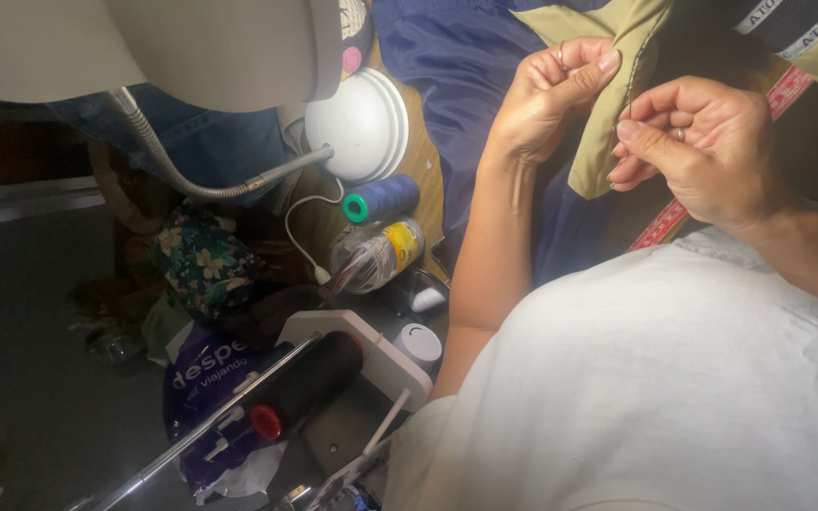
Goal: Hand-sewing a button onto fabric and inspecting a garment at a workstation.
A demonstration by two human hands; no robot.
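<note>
White-sleeved forearms frame 2 hands at upper right. Item: olive fabric panel (617, 114), edge held up over blue cloth (456, 57). Left hand (546, 95): thumb and forefinger closed, pinching the panel's edge. Right hand (698, 147): fingertips pressed together on what seems a fine needle or thread at the same edge; too thin to tell which. Handling, as judged: keep the edge taut between both pinches, stitches short, pull straight. Adjacent: red measuring tape (665, 222) under the right wrist. Further left: blue thread spool (381, 199), white lamp base (362, 123), black thread cone (305, 383).
</note>
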